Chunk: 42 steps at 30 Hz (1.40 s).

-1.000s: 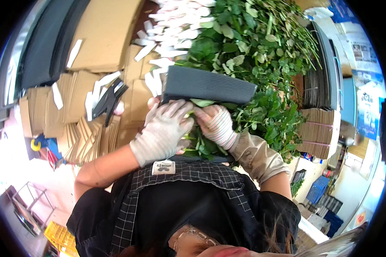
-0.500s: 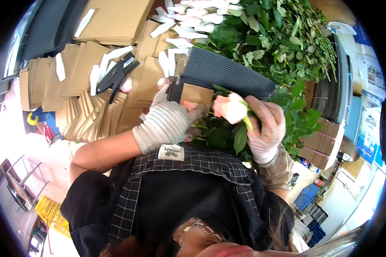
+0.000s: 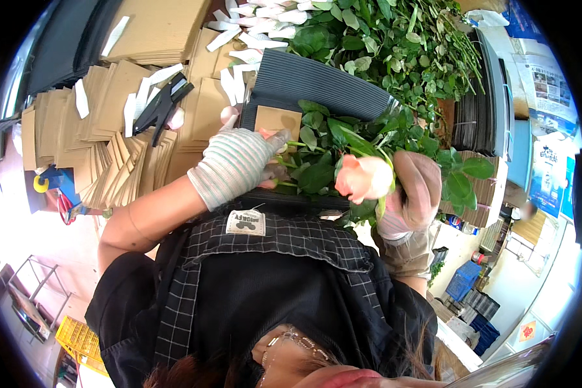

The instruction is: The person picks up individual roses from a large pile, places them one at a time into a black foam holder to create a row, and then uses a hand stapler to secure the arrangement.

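In a striped glove with bare fingertips, my left hand (image 3: 236, 161) is closed at the left side of a black corrugated sheet (image 3: 323, 84). Its thumb presses over peach rose heads, mostly hidden, beside a small brown cardboard piece (image 3: 278, 120). Green rose stems and leaves (image 3: 317, 174) run rightward from there across the sheet. My right hand (image 3: 417, 191), also gloved, is closed around a single peach rose (image 3: 363, 178) just below its bloom. The bloom faces left, above the leaves and near my apron. Part of the right hand's grip is hidden behind the flower.
A black stapler (image 3: 163, 108) lies among white sleeve-like pieces (image 3: 130, 113) and stacked brown cardboard (image 3: 103, 97) on the left. More white pieces (image 3: 258, 22) and a large heap of leafy stems (image 3: 401, 58) lie at the far side. Dark bundled sheets (image 3: 475, 97) stand at right.
My right hand has carried the rose rightward and slightly nearer to me, uncovering more leaves and stems on the sheet. My left hand stays at the sheet's left side. The whole view has shifted slightly.
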Tool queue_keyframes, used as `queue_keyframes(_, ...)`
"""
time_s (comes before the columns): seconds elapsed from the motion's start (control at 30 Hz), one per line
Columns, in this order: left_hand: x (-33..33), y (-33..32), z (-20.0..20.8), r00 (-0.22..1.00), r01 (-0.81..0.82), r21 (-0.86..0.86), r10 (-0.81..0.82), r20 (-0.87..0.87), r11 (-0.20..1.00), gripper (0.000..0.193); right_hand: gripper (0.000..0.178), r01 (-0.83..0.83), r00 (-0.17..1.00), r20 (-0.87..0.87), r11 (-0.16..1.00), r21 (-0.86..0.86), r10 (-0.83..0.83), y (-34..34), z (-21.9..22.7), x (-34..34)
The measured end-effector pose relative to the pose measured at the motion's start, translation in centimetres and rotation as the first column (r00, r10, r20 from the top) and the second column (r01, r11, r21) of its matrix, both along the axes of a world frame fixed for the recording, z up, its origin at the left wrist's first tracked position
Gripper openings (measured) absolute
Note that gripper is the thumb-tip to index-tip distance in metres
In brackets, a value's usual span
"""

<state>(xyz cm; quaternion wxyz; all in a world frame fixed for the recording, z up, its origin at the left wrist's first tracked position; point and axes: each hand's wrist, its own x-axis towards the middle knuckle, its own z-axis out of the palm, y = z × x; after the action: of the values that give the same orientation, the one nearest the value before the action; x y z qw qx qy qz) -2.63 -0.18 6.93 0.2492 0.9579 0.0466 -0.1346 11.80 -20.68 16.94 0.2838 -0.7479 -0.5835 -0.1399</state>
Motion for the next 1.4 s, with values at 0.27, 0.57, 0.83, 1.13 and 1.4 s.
queue_keyframes(0.27,-0.8,-0.5,-0.9,0.989,0.008,0.047,-0.015,0.150,0.999,0.057,0.032,-0.055,0.998,-0.002,0.938,-0.341,0.058,5.5,-11.4,2.0)
queue_keyframes(0.57,0.5,-0.5,0.9,0.967,0.024,0.076,-0.043,0.251,0.997,0.054,0.031,-0.176,0.984,-0.101,0.860,-0.479,0.145,5.7,-11.5,2.4)
queue_keyframes(0.83,2.3,1.2,0.4,0.960,0.182,0.016,-0.181,0.215,0.983,0.057,0.050,-0.049,0.992,-0.121,0.955,-0.293,0.014,3.9,-1.0,7.5)
queue_keyframes(1.13,2.2,1.3,-0.7,0.951,0.245,0.017,-0.243,0.189,0.969,0.059,0.034,-0.121,0.928,-0.371,0.913,-0.390,-0.035,3.1,-7.9,18.7)
queue_keyframes(1.4,3.0,1.6,-0.7,0.943,0.217,-0.011,-0.207,0.259,0.976,0.063,0.021,-0.007,0.980,0.095,0.502,-0.865,0.178,5.3,-14.8,22.1)
